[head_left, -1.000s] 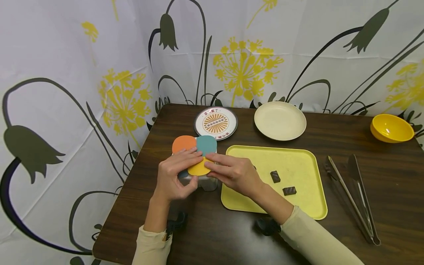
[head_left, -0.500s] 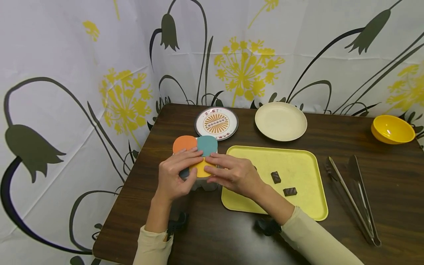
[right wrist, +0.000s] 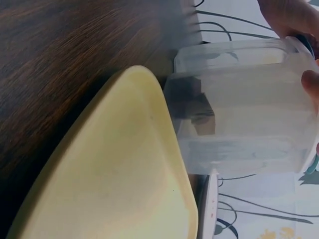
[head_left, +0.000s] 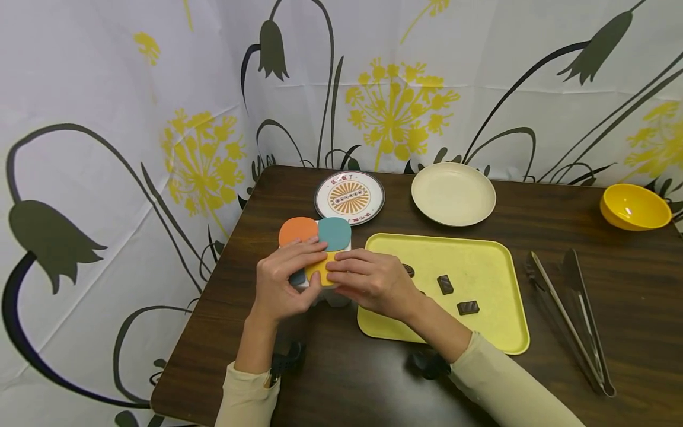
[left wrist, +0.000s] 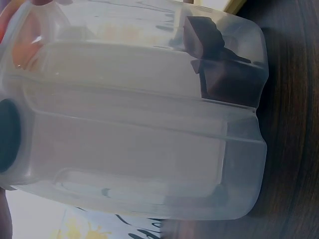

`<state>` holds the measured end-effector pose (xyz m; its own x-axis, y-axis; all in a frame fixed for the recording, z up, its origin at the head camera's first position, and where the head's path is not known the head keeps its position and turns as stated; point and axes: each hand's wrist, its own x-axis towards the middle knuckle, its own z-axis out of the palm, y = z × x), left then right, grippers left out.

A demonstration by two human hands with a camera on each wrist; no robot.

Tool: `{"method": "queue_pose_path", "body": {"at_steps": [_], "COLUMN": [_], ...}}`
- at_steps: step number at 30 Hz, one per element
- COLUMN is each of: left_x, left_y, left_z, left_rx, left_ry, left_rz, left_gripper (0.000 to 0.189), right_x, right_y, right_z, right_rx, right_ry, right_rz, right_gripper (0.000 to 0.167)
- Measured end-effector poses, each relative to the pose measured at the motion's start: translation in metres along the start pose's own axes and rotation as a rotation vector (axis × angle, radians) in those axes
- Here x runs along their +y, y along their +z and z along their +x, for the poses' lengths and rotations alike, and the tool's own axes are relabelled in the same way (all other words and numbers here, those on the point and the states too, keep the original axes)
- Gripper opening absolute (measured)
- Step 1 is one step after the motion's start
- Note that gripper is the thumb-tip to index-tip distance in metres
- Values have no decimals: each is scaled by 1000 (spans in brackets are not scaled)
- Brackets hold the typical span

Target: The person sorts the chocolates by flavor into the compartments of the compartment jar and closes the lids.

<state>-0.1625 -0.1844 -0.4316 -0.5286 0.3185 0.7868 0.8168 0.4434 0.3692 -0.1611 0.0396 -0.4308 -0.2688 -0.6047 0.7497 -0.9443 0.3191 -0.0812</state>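
Observation:
A clear plastic canister [right wrist: 249, 109] stands on the table, with several coloured flaps on its top: an orange flap [head_left: 297, 229], a teal flap [head_left: 335, 234], a yellow flap [head_left: 316, 274] and a dark blue one. Dark chocolate-like pieces [left wrist: 232, 82] lie inside at its bottom. My left hand [head_left: 283, 281] lies over the top, fingers extended across the flaps and thumb on the yellow flap's front. From the right, my right hand [head_left: 376, 284] presses its fingertips on the same yellow flap; its thumb is hidden.
A yellow tray [head_left: 496, 267] bearing dark chocolate pieces [head_left: 445, 284] lies right of the canister. Behind are a patterned plate [head_left: 349, 198] and a cream plate [head_left: 453, 194]. Metal tongs [head_left: 584, 320] lie at the right, a yellow bowl [head_left: 635, 206] at the back right.
My left thumb has risen from below the yellow flap onto its front part. The right fingertips have shifted slightly left over the flap. The canister stays in place.

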Motion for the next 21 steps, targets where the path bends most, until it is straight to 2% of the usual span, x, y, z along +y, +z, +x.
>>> {"method": "queue_pose_path", "body": {"at_steps": [14, 21], "left_x": [1, 2], "left_y": [2, 2], "left_z": [1, 2], "left_rx": [11, 20], "left_ry": [5, 14], "left_rz": [-17, -20], "left_gripper": [29, 29], "right_x": [-1, -1], "right_y": [1, 2], "right_z": [0, 1], "right_rx": [33, 49], "right_ry": [77, 59], "right_rz": [52, 31], "right_gripper": [32, 30]}}
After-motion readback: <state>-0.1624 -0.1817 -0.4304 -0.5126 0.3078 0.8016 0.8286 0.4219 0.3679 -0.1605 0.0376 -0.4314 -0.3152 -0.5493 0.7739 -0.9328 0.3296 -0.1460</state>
